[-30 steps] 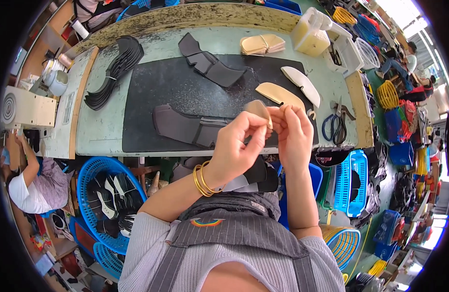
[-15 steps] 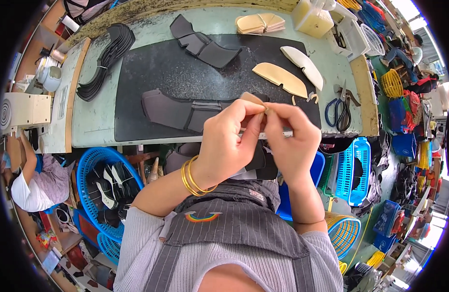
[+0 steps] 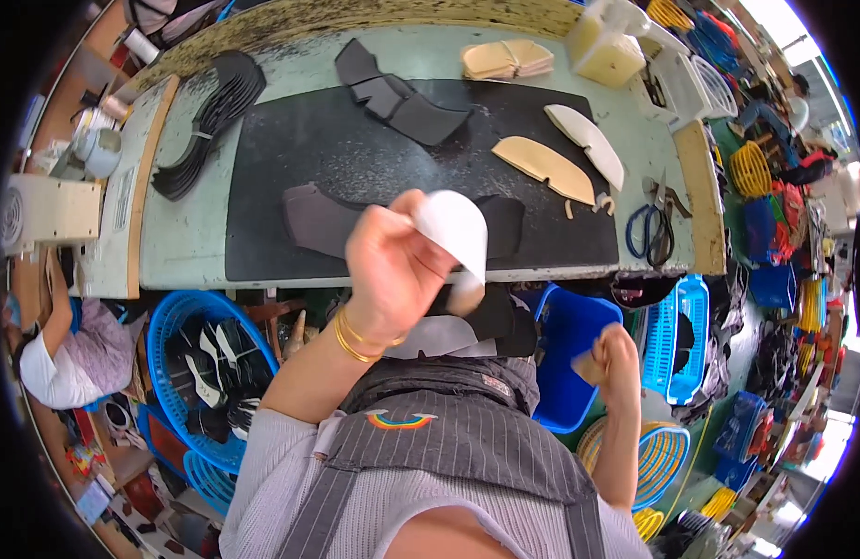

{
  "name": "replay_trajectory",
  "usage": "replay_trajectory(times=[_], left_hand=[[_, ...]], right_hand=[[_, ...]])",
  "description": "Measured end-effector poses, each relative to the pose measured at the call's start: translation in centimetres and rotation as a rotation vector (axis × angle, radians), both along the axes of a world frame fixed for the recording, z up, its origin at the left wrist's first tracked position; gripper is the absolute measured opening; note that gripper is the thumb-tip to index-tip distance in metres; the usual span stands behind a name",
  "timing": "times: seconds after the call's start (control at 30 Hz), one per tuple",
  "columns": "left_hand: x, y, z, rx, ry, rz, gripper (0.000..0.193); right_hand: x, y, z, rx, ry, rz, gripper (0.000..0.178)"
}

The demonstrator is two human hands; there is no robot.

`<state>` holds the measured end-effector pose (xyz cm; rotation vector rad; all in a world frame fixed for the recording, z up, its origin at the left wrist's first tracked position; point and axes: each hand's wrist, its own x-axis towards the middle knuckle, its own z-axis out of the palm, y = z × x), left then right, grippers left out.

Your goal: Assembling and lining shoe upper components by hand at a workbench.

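Observation:
My left hand (image 3: 392, 261), with two gold bangles at the wrist, pinches a curved white piece (image 3: 453, 228) above the near edge of the bench. A dark grey shaped piece (image 3: 320, 219) lies on the black mat behind it, partly hidden by the hand. Off to the right, my right hand (image 3: 620, 359) is closed on a small tan scrap (image 3: 588, 368), somewhat blurred, beside a blue bin (image 3: 579, 321). Beyond the hands, the mat also carries a cream curved piece (image 3: 544, 168), a white curved piece (image 3: 586, 140) and another dark grey piece (image 3: 392, 98).
Bundled black strips (image 3: 211, 121) lie at the left of the bench. A tied tan stack (image 3: 507, 61) and a yellowish container (image 3: 609, 47) stand at the back. Blue-handled scissors (image 3: 649, 228) rest at right. Blue baskets (image 3: 174, 326) are below; another person (image 3: 85, 345) sits at left.
Both hands were together over the bench edge and have parted. The right hand swung down and right with the tan scrap; the left stays above the edge, its piece now turned white side up.

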<state>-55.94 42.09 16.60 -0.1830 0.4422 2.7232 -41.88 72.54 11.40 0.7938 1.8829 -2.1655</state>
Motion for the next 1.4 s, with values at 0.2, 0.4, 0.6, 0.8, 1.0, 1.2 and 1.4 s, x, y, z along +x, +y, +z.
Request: replay_trajectory(times=[0.2,0.4,0.6,0.8,1.0,1.2,1.4], left_hand=[[3.9,3.1,0.6,-0.192,0.418,-0.138,0.006],[4.7,-4.0,0.1,-0.178,0.374,-0.312,0.067],[3.8,-4.0,-0.9,-0.721,0.247,-0.261,0.024],[3.7,-3.4,-1.4,-0.744,0.219,-0.164,0.021],[4.0,-2.8,-1.9,-0.99,0.396,-0.083,0.019],[3.7,-1.8,-1.1,-1.395,0.8,0.001,0.018],[5.0,-5.0,-0.1,-0.721,0.236,-0.633,0.022]], right_hand=[[-4.6,-12.2,8.8,0.976,0.749,0.406,0.037],[-9.4,-13.2,5.8,1.328,1.346,0.488,0.032],[-10.9,-15.9,5.6,0.841,1.126,0.35,0.039],[-11.3,-16.6,5.1,0.819,0.981,0.394,0.019],[-10.9,-16.7,5.0,0.657,0.857,0.414,0.016],[-9.3,-16.3,3.6,0.58,0.616,0.223,0.014],[-5.5,-5.6,1.0,0.621,0.286,-0.004,0.004]])
